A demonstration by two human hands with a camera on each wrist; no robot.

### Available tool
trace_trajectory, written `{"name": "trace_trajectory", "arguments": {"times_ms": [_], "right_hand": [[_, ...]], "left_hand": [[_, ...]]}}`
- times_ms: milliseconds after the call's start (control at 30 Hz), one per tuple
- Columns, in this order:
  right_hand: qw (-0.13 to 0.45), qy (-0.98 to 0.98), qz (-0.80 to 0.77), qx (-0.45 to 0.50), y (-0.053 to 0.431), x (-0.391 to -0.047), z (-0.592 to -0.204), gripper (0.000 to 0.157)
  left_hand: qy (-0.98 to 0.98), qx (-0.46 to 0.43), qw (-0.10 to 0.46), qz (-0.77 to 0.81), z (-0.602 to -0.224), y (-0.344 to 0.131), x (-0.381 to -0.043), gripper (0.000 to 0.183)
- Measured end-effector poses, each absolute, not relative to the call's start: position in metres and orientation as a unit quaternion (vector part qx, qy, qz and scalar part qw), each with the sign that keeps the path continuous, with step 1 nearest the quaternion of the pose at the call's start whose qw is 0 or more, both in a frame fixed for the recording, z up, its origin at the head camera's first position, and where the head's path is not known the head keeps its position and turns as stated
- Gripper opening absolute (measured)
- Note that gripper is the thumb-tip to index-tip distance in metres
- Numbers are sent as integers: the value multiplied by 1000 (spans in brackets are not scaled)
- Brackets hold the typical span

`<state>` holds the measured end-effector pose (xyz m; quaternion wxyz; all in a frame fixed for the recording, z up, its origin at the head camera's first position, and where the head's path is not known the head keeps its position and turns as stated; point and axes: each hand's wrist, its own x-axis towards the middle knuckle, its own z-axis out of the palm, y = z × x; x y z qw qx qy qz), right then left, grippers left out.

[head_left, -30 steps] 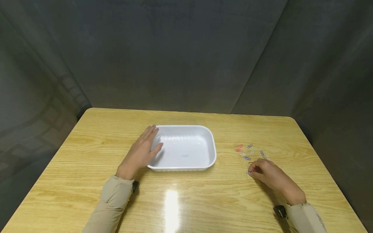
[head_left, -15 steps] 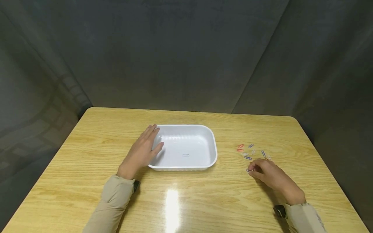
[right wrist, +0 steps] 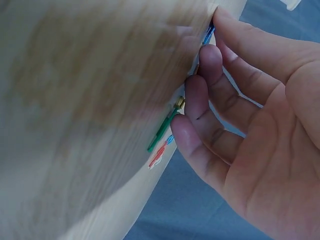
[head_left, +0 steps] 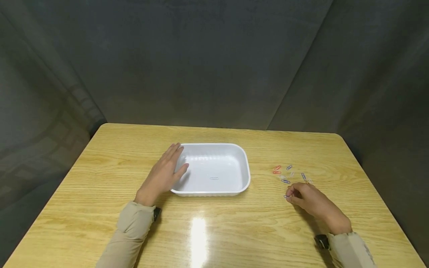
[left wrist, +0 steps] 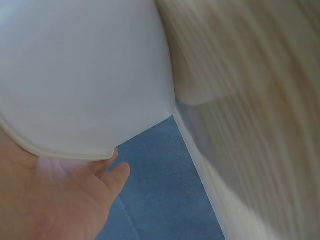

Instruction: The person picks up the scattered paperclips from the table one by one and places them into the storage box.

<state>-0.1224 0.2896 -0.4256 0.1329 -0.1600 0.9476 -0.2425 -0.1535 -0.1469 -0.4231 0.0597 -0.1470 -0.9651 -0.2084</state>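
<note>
The left hand (head_left: pixel 163 174) rests flat against the unmarked white tray (head_left: pixel 231 158); right of the tray, the right hand (head_left: pixel 306 201) pinches a paper clip (head_left: pixel 286 196).

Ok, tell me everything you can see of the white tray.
The white tray is a shallow rectangular dish with rounded corners, a rolled rim and ribbed outer walls, apparently thin plastic. It sits flat near the table's middle. One small paper clip lies on its floor. The left hand rests against its left rim, fingers straight. The scattered clips lie apart, to its right.
</note>
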Motion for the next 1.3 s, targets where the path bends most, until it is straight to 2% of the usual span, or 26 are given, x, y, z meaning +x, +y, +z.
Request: {"name": "trace_trajectory", "arguments": {"times_ms": [200,400,700,1300], "right_hand": [[143,943,-243,-175,290,-123,-426,4],[129,947,-229,-186,289,-122,-427,5],[154,943,-240,-172,287,-123,-424,4],[132,950,-217,-179,285,-122,-424,4]], "left_hand": [[-965,-147,59,-211,-423,-147,-154,64],[-965,-146,58,-210,-423,-147,-154,63],[-964,-148,57,-211,-423,-147,-153,63],[-964,-148,56,-211,-421,-148,-153,63]]}}
